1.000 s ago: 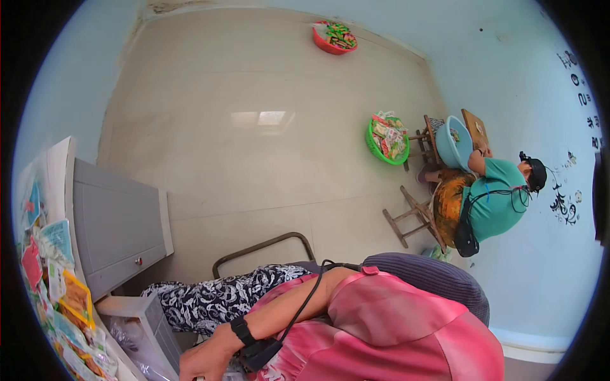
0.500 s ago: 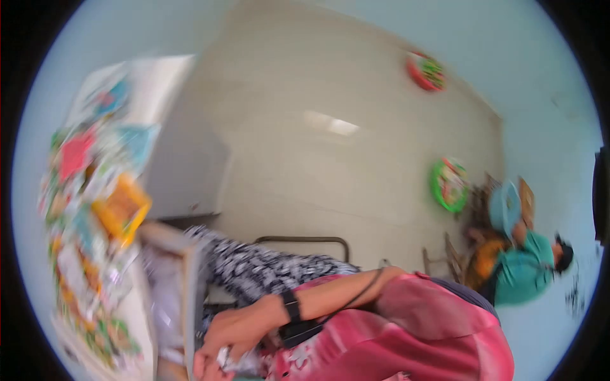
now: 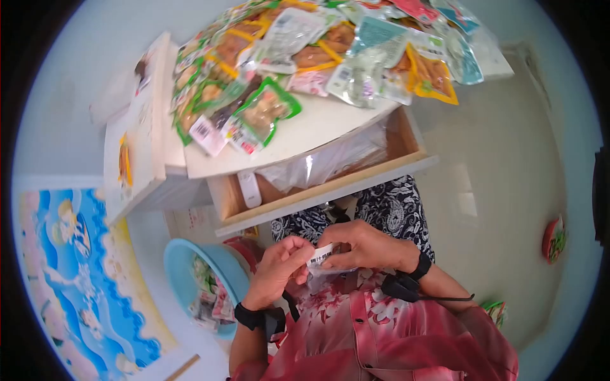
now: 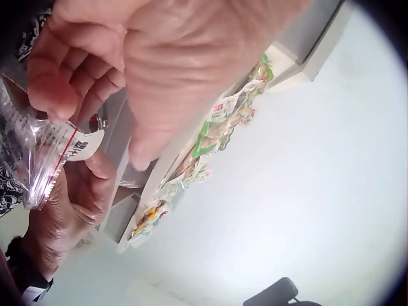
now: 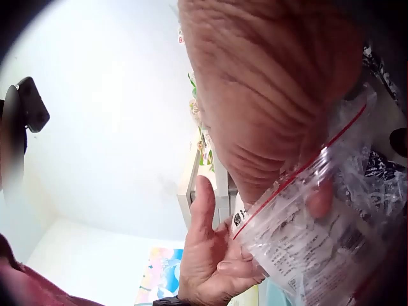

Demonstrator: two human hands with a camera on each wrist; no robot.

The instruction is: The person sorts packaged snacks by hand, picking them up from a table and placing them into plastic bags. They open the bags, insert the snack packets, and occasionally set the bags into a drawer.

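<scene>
A clear plastic bag with a red seal line and a white printed label [image 3: 319, 255] is between the hands in the head view. My right hand [image 3: 365, 249] grips the bag [image 5: 312, 248], one fingertip showing through its plastic in the right wrist view. My left hand [image 3: 279, 268] is at the label's edge. Its thumb stands apart and its bent fingers are beside the bag in the right wrist view, where part of them is hidden. An open drawer [image 3: 330, 195] in front of the lap holds clear plastic and a white object [image 3: 250, 189].
Food packets [image 3: 264, 114] cover much of the white desk [image 3: 305, 127] above the drawer. A blue tub [image 3: 236, 267] with packets stands at the left, near a colourful wall picture [image 3: 89, 279]. On the floor at the right is a red basket [image 3: 548, 241].
The head view has swung from the room and the person in green to the desk. The left hand has come into view beside the right hand, and the bag's label now shows.
</scene>
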